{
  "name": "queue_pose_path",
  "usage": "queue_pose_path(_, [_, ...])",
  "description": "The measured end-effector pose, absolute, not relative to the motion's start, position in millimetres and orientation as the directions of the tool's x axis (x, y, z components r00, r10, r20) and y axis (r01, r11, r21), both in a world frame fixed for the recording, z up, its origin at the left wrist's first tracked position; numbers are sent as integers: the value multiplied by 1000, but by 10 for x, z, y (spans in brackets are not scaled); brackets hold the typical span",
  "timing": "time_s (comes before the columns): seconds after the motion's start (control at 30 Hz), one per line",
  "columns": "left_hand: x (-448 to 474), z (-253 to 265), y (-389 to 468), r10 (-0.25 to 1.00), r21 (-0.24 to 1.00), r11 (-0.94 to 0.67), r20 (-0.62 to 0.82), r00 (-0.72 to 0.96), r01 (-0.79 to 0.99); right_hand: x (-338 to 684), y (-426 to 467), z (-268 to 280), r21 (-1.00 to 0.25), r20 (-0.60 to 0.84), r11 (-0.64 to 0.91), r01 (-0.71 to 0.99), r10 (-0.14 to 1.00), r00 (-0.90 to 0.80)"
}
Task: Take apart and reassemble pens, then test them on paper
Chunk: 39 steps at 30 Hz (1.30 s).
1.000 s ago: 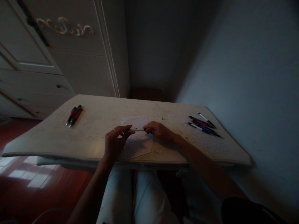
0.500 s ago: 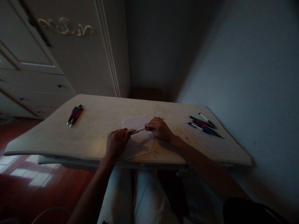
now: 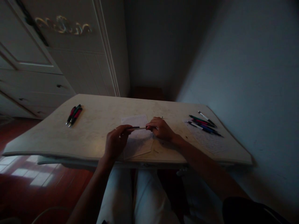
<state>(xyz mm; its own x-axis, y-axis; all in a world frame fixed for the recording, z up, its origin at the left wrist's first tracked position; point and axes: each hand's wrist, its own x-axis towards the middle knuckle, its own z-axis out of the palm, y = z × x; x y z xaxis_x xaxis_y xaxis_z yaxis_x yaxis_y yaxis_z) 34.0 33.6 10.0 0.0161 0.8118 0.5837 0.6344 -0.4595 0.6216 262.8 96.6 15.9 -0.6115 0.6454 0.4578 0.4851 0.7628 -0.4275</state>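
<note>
Fingers (image 3: pixel 126 126) of both hands (image 3: pixel 115 141) (image 3: pixel 163 129) tight around a slim, straight pen (image 3: pixel 142 128) above flat paper (image 3: pixel 137 148)

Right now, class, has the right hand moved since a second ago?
Yes, slightly: the right hand has shifted toward the far edge of the table and a little rightward.

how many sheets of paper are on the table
2 in sight: a middle sheet beneath the held pen, and a right-hand sheet, partly covered by loose pens. Others could be hidden underneath either one.
</note>
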Motion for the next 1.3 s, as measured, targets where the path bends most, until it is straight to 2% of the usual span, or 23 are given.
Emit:
queue_pose_path(0.13, [320,101,341,864,621,-400,502,51,673,2628,963,156,-416,502,772,481,636,-586])
queue_pose_path(0.33, [357,84,374,793,628,-510,608,39,588,2642,987,137,-444,515,750,490,661,-546])
queue_pose_path(0.43, [362,61,379,754,585,-563,652,74,584,2644,1007,117,-421,512,757,500,653,-558])
queue_pose_path(0.53, [347,49,373,760,581,-530,649,42,617,2640,1013,107,-390,501,766,511,642,-581])
queue_pose_path(0.8, [319,105,329,847,602,-385,531,10,699,2617,980,119,-367,497,787,496,616,-611])
queue_pose_path(0.97, [347,112,345,819,642,-455,574,7,617,2636,999,116,-399,503,762,511,647,-573])
queue_pose_path(1.1, [355,53,381,766,584,-539,639,66,607,2651,1015,118,-392,507,752,530,658,-558])
queue_pose_path(1.3, [338,80,361,781,571,-487,623,37,662,2633,1007,114,-379,512,768,516,638,-575])
